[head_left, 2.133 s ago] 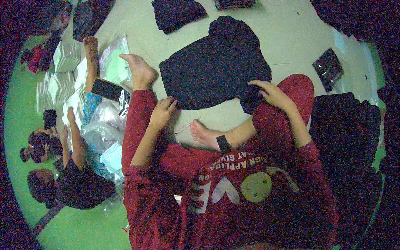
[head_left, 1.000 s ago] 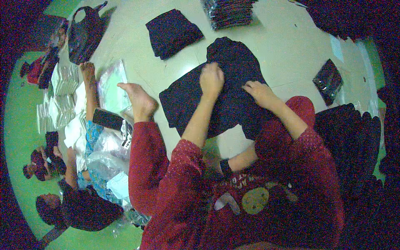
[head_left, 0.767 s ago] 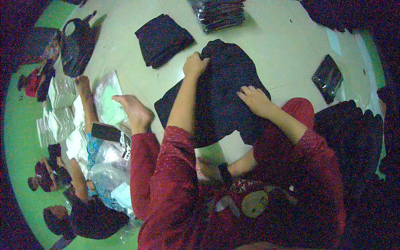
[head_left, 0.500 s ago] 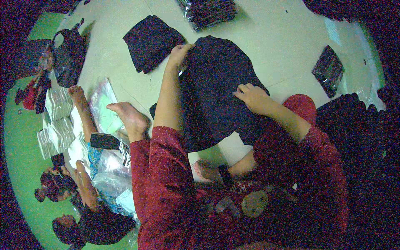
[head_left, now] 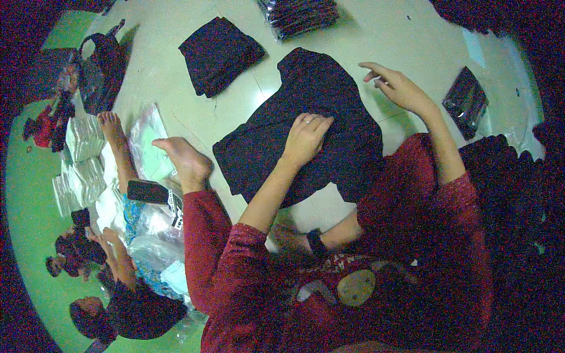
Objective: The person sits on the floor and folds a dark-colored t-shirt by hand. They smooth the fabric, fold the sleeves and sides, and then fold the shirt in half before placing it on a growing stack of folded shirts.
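Observation:
A black garment [head_left: 347,141] lies spread on the pale tiled floor in front of my crossed legs. Resting on the middle of it is my left hand [head_left: 307,138], fingers bent and close together on the cloth; the fingertips are partly hidden. My right hand [head_left: 400,91] hovers past the garment's upper right edge, fingers stretched apart and holding nothing. Beyond the garment at the upper left sits a folded black garment [head_left: 219,56].
Bagged dark garments [head_left: 303,17] are stacked at the top, and one packed dark garment [head_left: 466,103] lies at right. A black garment pile [head_left: 500,182] flanks my right side. At left are a phone [head_left: 147,192], plastic bags [head_left: 156,250], white stacks [head_left: 82,141] and other people [head_left: 141,312].
My left hand has left the garment's upper left edge and come nearer, onto its middle. My right hand has lifted off the cloth and moved up and right, fingers spreading.

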Demonstrator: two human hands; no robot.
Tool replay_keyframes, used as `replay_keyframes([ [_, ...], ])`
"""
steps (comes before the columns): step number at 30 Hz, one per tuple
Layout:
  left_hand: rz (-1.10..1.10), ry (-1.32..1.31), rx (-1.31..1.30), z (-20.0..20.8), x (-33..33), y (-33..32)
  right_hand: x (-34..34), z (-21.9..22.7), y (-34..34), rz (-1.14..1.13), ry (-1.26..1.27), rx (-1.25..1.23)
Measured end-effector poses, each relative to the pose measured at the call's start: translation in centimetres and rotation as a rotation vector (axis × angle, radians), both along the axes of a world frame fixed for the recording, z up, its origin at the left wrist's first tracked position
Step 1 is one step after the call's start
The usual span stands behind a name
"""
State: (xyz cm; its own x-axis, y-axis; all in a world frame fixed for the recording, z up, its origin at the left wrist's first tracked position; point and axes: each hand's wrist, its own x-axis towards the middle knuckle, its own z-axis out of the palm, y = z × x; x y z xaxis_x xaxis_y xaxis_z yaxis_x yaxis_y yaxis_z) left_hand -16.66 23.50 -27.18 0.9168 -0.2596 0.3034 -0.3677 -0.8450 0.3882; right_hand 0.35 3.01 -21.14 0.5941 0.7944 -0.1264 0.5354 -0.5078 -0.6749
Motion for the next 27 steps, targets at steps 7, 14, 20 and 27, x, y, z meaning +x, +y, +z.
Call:
replay_keyframes([
  [7, 0.214, 0.203, -0.511, 0.6, 2.1, 1.1, -3.1, -2.0, 6.1, 0.205, 0.138, 0.024],
  [14, 0.229, 0.516, -0.790, -0.3, 2.0, 6.3, -4.5, -4.2, 8.6, 0.275, -0.034, -0.207],
  [20, 0.343, 0.710, 0.153, 1.8, -5.1, 18.8, -3.3, -5.3, 7.7, 0.294, -0.147, -0.090],
  [27, 0.730, 0.328, 0.404, 6.7, -11.3, 20.0, -4.0, -4.4, 7.0, 0.300, -0.179, -0.085],
])
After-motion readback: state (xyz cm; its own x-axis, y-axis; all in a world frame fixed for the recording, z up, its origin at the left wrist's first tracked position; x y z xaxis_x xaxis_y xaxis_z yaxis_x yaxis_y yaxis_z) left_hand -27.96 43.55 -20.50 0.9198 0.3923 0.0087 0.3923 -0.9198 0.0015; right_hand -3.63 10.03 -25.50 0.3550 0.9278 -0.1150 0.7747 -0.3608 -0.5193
